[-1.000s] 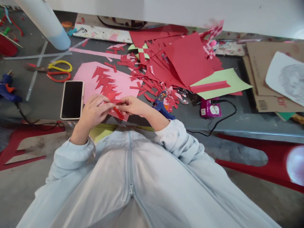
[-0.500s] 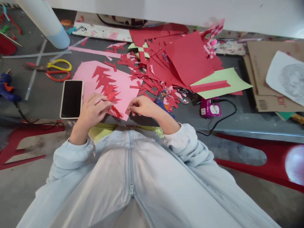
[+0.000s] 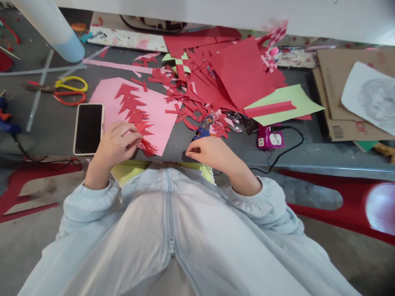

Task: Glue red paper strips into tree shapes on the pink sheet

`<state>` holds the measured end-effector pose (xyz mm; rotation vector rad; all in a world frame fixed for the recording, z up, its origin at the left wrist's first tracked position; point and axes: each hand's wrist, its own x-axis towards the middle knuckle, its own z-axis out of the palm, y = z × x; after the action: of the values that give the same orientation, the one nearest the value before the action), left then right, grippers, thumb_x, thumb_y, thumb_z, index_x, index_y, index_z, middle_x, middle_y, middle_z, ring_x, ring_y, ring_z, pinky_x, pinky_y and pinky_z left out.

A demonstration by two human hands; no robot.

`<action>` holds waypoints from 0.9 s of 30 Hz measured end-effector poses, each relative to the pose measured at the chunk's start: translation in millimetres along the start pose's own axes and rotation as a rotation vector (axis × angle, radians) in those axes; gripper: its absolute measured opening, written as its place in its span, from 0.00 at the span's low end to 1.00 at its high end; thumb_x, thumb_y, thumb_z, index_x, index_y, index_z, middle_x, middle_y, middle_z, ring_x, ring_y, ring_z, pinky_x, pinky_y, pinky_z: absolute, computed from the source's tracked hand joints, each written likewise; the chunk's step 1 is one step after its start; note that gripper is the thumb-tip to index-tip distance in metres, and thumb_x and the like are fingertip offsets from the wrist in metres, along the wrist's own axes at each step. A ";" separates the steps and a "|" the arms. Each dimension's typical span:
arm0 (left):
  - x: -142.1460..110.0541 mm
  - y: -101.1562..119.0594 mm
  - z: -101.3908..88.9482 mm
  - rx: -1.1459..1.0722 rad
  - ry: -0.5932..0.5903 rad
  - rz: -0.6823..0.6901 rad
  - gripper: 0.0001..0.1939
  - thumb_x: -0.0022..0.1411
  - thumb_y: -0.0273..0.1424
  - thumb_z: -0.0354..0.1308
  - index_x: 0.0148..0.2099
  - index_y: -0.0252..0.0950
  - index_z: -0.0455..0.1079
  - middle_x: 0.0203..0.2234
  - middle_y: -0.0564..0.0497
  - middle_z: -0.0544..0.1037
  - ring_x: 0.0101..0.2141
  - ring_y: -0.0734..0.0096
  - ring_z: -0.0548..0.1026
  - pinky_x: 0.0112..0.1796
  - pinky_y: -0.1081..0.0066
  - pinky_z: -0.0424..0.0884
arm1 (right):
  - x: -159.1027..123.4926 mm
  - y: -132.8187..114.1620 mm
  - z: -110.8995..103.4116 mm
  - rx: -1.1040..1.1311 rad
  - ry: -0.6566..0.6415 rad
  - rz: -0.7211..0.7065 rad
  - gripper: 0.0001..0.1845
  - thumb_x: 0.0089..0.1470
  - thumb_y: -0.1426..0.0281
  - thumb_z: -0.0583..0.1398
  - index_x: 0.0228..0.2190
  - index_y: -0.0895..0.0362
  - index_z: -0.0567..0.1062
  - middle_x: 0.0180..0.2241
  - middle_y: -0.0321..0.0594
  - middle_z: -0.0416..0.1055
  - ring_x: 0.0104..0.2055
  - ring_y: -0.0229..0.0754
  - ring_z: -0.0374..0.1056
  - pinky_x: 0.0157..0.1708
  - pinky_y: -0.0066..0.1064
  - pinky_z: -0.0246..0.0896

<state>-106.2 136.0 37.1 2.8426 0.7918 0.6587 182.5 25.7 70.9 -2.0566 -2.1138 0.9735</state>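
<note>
My left hand (image 3: 115, 144) pinches a small red fringed paper piece (image 3: 148, 147) at the near edge of the grey table (image 3: 55, 123), over the corner of a pink sheet (image 3: 160, 117) that carries a jagged red cut-out (image 3: 132, 107). My right hand (image 3: 212, 153) is apart from it to the right, fingers curled loosely with nothing visible in them, just in front of a blue glue gun (image 3: 202, 130). A phone (image 3: 88, 128) lies face up beside my left hand.
A heap of red paper sheets and scraps (image 3: 228, 78) fills the table's middle, with a green sheet (image 3: 284, 105) and a purple plug box (image 3: 270, 139) to its right. Scissors (image 3: 66, 91) lie at the left, cardboard (image 3: 345, 94) at the right, a white tube (image 3: 52, 28) at the back left.
My right hand let go of the red fringed piece and moved right, toward the glue gun. My left hand kept hold of the piece and stayed in place.
</note>
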 end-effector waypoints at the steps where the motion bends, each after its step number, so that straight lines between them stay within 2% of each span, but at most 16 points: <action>1: 0.4 -0.5 -1.3 -0.006 -0.008 -0.006 0.09 0.66 0.31 0.56 0.40 0.40 0.78 0.37 0.48 0.80 0.40 0.62 0.77 0.44 0.59 0.74 | 4.0 -2.4 3.5 0.036 0.030 -0.041 0.08 0.58 0.70 0.61 0.31 0.56 0.82 0.33 0.41 0.81 0.36 0.43 0.73 0.33 0.32 0.56; 4: 1.6 -3.4 -4.5 -0.015 0.010 0.005 0.08 0.66 0.31 0.56 0.40 0.40 0.78 0.36 0.47 0.80 0.40 0.63 0.76 0.44 0.60 0.74 | 25.5 -15.4 15.9 0.281 0.155 -0.174 0.05 0.58 0.73 0.61 0.31 0.58 0.77 0.38 0.43 0.80 0.39 0.41 0.72 0.37 0.30 0.59; 5: 2.0 -4.4 -5.3 -0.019 0.023 0.008 0.08 0.66 0.31 0.56 0.40 0.40 0.78 0.36 0.48 0.80 0.39 0.64 0.76 0.44 0.60 0.74 | 34.6 -21.5 19.9 0.393 0.154 -0.205 0.05 0.60 0.73 0.60 0.32 0.58 0.75 0.40 0.43 0.79 0.38 0.39 0.72 0.37 0.28 0.60; 6: 2.5 -5.3 -5.9 -0.028 0.035 0.004 0.08 0.65 0.30 0.56 0.40 0.40 0.78 0.36 0.48 0.80 0.39 0.64 0.76 0.44 0.61 0.74 | 43.8 -28.2 23.7 0.513 0.128 -0.208 0.06 0.62 0.71 0.58 0.34 0.58 0.74 0.42 0.43 0.78 0.34 0.36 0.71 0.34 0.27 0.60; 8: 3.7 -6.6 -7.0 -0.052 0.048 -0.028 0.08 0.65 0.30 0.56 0.40 0.40 0.78 0.36 0.48 0.79 0.39 0.64 0.76 0.44 0.61 0.74 | 61.0 -42.5 29.7 0.732 -0.009 -0.186 0.07 0.66 0.70 0.53 0.35 0.56 0.69 0.43 0.40 0.77 0.22 0.30 0.64 0.24 0.25 0.57; 11: 5.2 -7.8 -7.9 -0.059 0.052 -0.090 0.09 0.65 0.31 0.55 0.41 0.41 0.77 0.37 0.48 0.79 0.40 0.62 0.76 0.44 0.60 0.73 | 78.0 -61.2 34.3 0.957 -0.113 -0.061 0.09 0.69 0.70 0.49 0.33 0.54 0.62 0.35 0.34 0.74 0.14 0.27 0.55 0.14 0.24 0.46; 13: 5.8 -8.7 -8.1 -0.035 0.061 -0.118 0.09 0.66 0.32 0.55 0.42 0.41 0.76 0.38 0.48 0.79 0.41 0.62 0.77 0.45 0.60 0.73 | 81.7 -68.4 34.4 1.032 -0.161 0.010 0.11 0.69 0.72 0.48 0.32 0.53 0.60 0.26 0.29 0.69 0.13 0.29 0.55 0.13 0.24 0.45; 15: 6.3 -9.9 -8.1 -0.012 0.073 -0.132 0.09 0.66 0.32 0.55 0.43 0.41 0.76 0.38 0.48 0.79 0.41 0.62 0.77 0.46 0.60 0.73 | 79.6 -70.1 32.7 1.042 -0.209 0.030 0.12 0.69 0.75 0.47 0.31 0.53 0.60 0.19 0.26 0.63 0.14 0.30 0.56 0.15 0.23 0.50; 17: 6.7 -10.8 -8.0 -0.003 0.079 -0.135 0.08 0.66 0.32 0.54 0.43 0.40 0.75 0.39 0.48 0.79 0.42 0.62 0.76 0.46 0.60 0.73 | 73.3 -66.3 30.3 1.011 -0.227 0.011 0.14 0.68 0.77 0.47 0.29 0.53 0.60 0.16 0.25 0.61 0.14 0.30 0.57 0.16 0.22 0.52; 21: 7.5 -11.0 -8.1 -0.010 0.077 -0.148 0.08 0.67 0.31 0.54 0.42 0.41 0.74 0.39 0.48 0.79 0.42 0.61 0.76 0.47 0.60 0.72 | 54.9 -46.7 28.0 0.867 -0.180 -0.011 0.14 0.66 0.76 0.49 0.27 0.54 0.62 0.15 0.25 0.60 0.14 0.28 0.52 0.17 0.22 0.47; 25: 7.5 -10.4 -7.6 -0.011 0.092 -0.142 0.07 0.67 0.31 0.55 0.43 0.41 0.74 0.39 0.48 0.79 0.42 0.61 0.76 0.47 0.60 0.72 | 34.2 -22.7 26.7 0.695 -0.121 -0.011 0.09 0.62 0.72 0.52 0.29 0.55 0.66 0.17 0.26 0.62 0.17 0.31 0.54 0.22 0.25 0.50; 27: 7.7 -10.0 -7.0 -0.003 0.089 -0.147 0.07 0.67 0.31 0.55 0.43 0.41 0.74 0.39 0.48 0.78 0.42 0.61 0.76 0.47 0.59 0.72 | 23.0 -13.4 23.6 0.628 -0.101 0.016 0.08 0.58 0.74 0.52 0.28 0.55 0.67 0.18 0.27 0.63 0.20 0.33 0.57 0.26 0.26 0.53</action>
<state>-108.0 148.5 44.0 2.7347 1.0012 0.7685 157.4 38.1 49.1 -1.7279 -1.5365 1.5237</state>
